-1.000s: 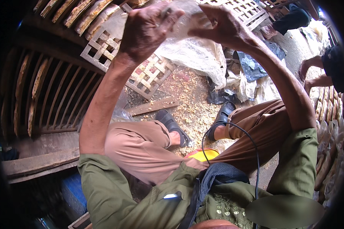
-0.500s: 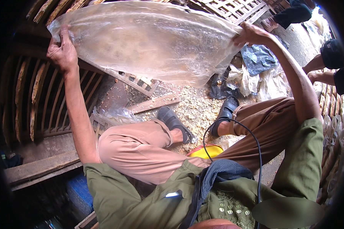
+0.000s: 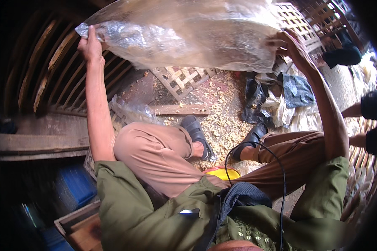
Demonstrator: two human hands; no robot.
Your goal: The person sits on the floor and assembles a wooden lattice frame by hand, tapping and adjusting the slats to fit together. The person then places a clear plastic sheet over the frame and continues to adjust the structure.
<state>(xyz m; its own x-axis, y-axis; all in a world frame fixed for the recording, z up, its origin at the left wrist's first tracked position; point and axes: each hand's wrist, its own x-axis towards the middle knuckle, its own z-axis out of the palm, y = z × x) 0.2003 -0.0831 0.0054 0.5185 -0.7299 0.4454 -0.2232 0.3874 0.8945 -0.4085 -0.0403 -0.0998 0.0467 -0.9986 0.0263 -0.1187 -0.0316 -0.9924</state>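
Observation:
A large, clear, wrinkled plastic sheet [image 3: 188, 37] is stretched out at arm's length in front of me, its far part cut off by the top of the view. My left hand [image 3: 91, 45] pinches its left corner, thumb up. At the opposite edge, my right hand [image 3: 292, 49] grips the plastic; its fingertips are slightly blurred. Below the near edge of the sheet, a wooden lattice rack [image 3: 181, 83] shows partly, the rest hidden by the plastic. A narrow wooden board [image 3: 182, 109] lies between that rack and my left foot.
Yellowish crumbs [image 3: 222, 100] litter the floor between my feet. Dark and pale plastic pieces [image 3: 297, 90] lie at right. Slatted wooden racks [image 3: 50, 71] stand at left, more lattice [image 3: 297, 25] at far right. A blue container [image 3: 77, 186] sits lower left. Another person's legs [image 3: 366, 106] show at the right edge.
The plastic sheet has shifted upward and right in the view, uncovering more of the lattice rack. Both hands have moved right with it, and the right hand is lower.

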